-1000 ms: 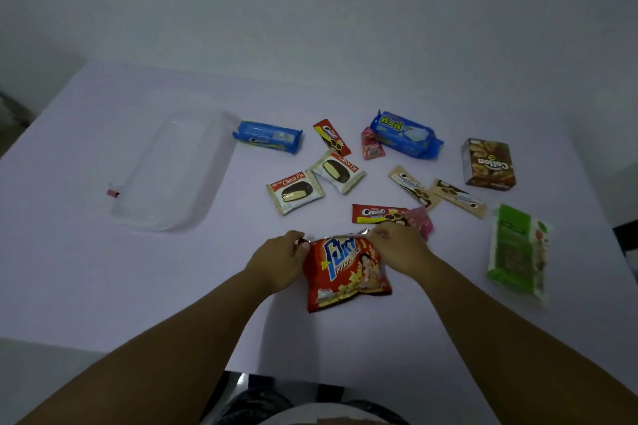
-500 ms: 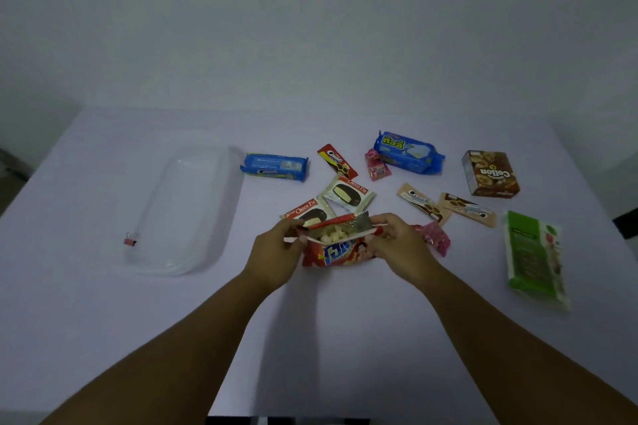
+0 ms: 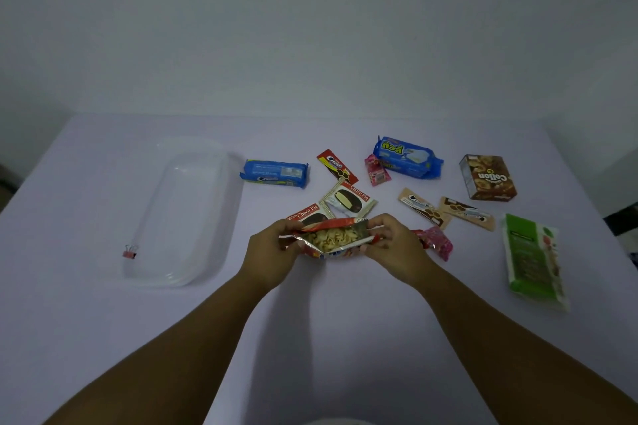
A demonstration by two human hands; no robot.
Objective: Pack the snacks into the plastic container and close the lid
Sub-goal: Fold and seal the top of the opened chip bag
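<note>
A red chip bag (image 3: 331, 239) is held above the middle of the table, its mouth pulled open so pale chips show inside. My left hand (image 3: 272, 252) pinches its left edge and my right hand (image 3: 393, 247) pinches its right edge. A clear plastic container (image 3: 183, 214) lies at the left, with a small red binder clip (image 3: 130, 252) at its near left rim. Other snacks lie beyond my hands: two Choco Pie packs (image 3: 350, 200), a blue cookie pack (image 3: 274, 173), a blue wafer pack (image 3: 407, 157), a brown box (image 3: 487, 178).
A green packet (image 3: 531, 259) lies at the right near the table's edge. Two tan sachets (image 3: 445, 212), a red cookie sachet (image 3: 336, 167) and pink candy packs (image 3: 436, 241) are scattered around the middle. A pale wall stands behind the table (image 3: 103, 338).
The chip bag was lying flat on the table; both hands have lifted it upright and pulled its top open, exposing the chips. The view has tilted upward.
</note>
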